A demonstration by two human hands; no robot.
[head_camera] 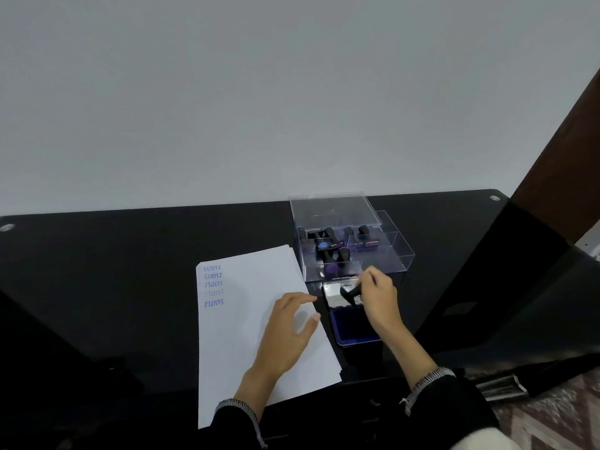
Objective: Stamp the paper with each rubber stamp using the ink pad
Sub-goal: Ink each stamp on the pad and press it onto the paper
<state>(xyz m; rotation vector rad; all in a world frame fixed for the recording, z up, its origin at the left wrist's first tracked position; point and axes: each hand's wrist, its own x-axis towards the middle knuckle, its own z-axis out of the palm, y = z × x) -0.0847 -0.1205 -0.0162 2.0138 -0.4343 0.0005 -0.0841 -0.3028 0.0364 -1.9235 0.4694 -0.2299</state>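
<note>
Head view: right hand (pixel 378 298) holds stamp (pixel 350 292) above ink pad (pixel 352 323).

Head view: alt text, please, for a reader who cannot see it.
A person's right hand holds a black rubber stamp above the open ink pad while the left hand rests flat on white paper bearing five blue SAMPLE prints. Behind, a clear box holds more stamps on a black desk.

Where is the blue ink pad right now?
The ink pad lies open on the black table, just right of the paper, in front of the clear stamp box, under the right hand.
</note>
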